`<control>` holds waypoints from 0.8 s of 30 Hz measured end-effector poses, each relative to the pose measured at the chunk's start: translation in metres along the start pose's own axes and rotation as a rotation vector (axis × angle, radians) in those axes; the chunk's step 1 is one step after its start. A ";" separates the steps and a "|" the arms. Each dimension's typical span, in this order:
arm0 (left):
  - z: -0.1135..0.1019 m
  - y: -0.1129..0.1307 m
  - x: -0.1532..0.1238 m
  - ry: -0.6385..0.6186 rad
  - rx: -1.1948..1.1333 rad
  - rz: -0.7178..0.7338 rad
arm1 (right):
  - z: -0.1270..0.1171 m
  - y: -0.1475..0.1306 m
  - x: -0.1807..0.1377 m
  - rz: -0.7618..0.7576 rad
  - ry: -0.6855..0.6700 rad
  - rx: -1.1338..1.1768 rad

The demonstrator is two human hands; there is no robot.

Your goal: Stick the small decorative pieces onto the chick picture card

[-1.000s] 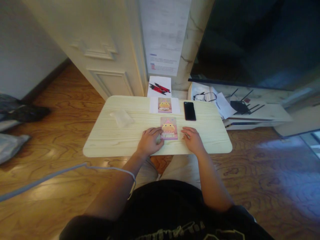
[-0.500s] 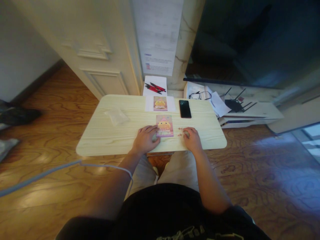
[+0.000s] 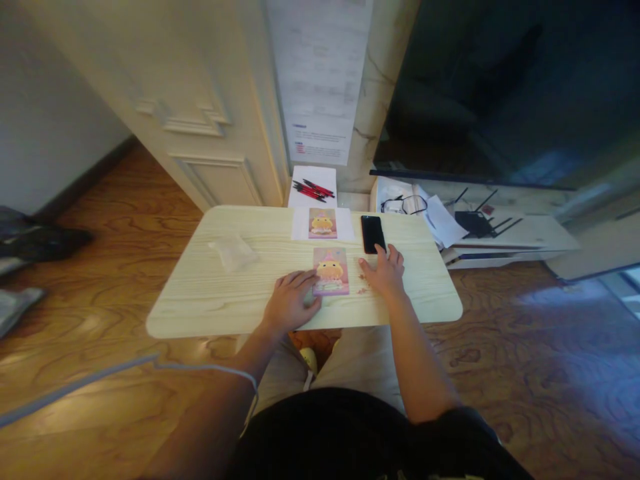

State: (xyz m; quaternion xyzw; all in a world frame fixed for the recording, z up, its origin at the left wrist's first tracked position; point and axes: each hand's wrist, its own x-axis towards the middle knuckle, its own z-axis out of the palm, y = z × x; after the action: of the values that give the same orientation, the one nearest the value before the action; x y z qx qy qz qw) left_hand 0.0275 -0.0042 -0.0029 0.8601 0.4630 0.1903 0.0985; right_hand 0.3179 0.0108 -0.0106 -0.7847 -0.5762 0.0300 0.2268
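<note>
A small pale wooden table (image 3: 210,293) stands in front of me. On it lies a pink picture board with a yellow cartoon figure (image 3: 331,271). My left hand (image 3: 291,301) rests flat at the board's lower left corner, fingers apart. My right hand (image 3: 384,272) lies open to the right of the board, fingers stretched toward a black phone (image 3: 372,233). A few tiny reddish pieces (image 3: 361,283) lie between the board and my right hand. A matching printed picture on white paper (image 3: 323,223) sits at the far edge.
A crumpled clear plastic bag (image 3: 231,251) lies at the table's left. Beyond the table, red and black pens (image 3: 310,189) rest on paper. A low white shelf (image 3: 505,230) with glasses, papers and a black router stands at right. Wooden floor surrounds the table.
My right hand has moved forward from beside the board toward the phone and spread its fingers, leaving small pieces on the table. The left hand has stayed at the board's corner.
</note>
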 end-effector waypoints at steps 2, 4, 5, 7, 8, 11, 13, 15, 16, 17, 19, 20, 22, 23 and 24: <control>0.000 0.000 0.000 0.000 0.001 -0.016 | 0.001 -0.003 0.005 0.015 -0.028 -0.018; 0.000 0.001 0.000 -0.001 -0.002 -0.026 | 0.000 -0.004 0.004 0.013 -0.021 -0.012; 0.000 0.001 0.000 0.000 -0.005 -0.028 | -0.001 -0.004 0.002 0.011 -0.011 -0.005; -0.001 0.001 -0.001 0.004 -0.012 -0.028 | -0.002 -0.004 -0.005 0.007 -0.004 0.012; -0.001 0.001 -0.001 0.004 -0.016 -0.028 | -0.002 -0.004 -0.009 0.006 -0.010 0.022; -0.002 0.002 0.000 -0.006 -0.025 -0.024 | -0.001 0.000 -0.021 -0.008 -0.021 0.076; -0.002 0.002 0.000 -0.012 -0.028 -0.021 | 0.001 0.003 -0.028 -0.041 -0.004 0.123; -0.002 0.002 0.001 -0.013 -0.029 -0.023 | 0.003 0.006 -0.031 -0.062 0.015 0.160; -0.002 0.002 0.001 -0.011 -0.030 -0.026 | 0.004 0.007 -0.031 -0.061 0.019 0.173; -0.002 0.002 0.001 -0.009 -0.032 -0.027 | 0.004 0.008 -0.031 -0.054 0.018 0.180; -0.001 0.002 0.000 -0.006 -0.034 -0.030 | 0.005 0.009 -0.029 -0.041 0.009 0.182; -0.001 0.002 0.000 -0.006 -0.034 -0.032 | 0.006 0.009 -0.029 -0.040 0.008 0.177; -0.001 0.002 0.000 -0.009 -0.032 -0.034 | 0.007 0.008 -0.027 -0.045 0.011 0.157; -0.001 0.002 0.000 -0.010 -0.031 -0.035 | 0.007 0.007 -0.027 -0.047 0.012 0.145; -0.002 0.002 0.000 -0.012 -0.030 -0.036 | 0.007 0.006 -0.027 -0.045 0.012 0.134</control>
State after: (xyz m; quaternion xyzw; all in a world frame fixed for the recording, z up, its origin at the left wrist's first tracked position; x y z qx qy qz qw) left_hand 0.0286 -0.0053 -0.0005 0.8513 0.4748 0.1902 0.1173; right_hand 0.3123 -0.0132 -0.0252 -0.7547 -0.5890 0.0587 0.2830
